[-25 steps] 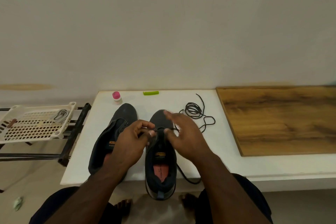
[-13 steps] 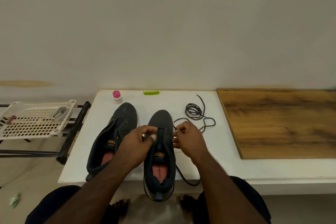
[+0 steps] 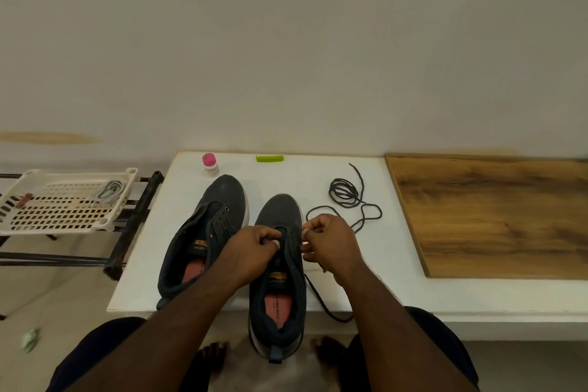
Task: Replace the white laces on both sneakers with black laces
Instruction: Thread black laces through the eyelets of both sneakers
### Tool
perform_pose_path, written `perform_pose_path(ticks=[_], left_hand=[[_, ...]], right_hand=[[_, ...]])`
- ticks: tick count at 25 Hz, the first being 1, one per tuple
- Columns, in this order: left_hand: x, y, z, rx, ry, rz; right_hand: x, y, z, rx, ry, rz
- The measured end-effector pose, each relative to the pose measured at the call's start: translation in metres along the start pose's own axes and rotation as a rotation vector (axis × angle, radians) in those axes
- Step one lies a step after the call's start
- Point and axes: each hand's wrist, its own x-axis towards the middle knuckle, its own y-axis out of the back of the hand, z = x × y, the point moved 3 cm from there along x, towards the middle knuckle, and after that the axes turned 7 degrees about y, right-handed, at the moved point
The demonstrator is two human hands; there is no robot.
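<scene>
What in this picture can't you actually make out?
- Which eyelet is being threaded: the left hand and right hand cover the right shoe there.
- Whether the left hand pinches lace or only the shoe's tongue: its fingers hide it.
- The bottle label: too small.
- The tray contents: small, at the frame's left edge.

Both hands pinch black lace at rt sneaker eyelets.

Left hand & right hand cover the near sneaker's eyelets; lace grip unclear. Wood board cut off at right edge. Basket contents too small to ID.
</scene>
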Motion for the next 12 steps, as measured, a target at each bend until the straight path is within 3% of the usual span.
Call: perform_pose_path(ticks=[5,12], left_hand=[[0.010,-0.005,0.001,0.058,-0.038,0.003],[0.023,-0.012,-0.008,-0.071,-0.050,0.028]], right_hand=[[0.011,-0.001,-0.001,-0.103,0.041,-0.056],[0.020,-0.006,0.003,-0.300,0.110,-0.077]])
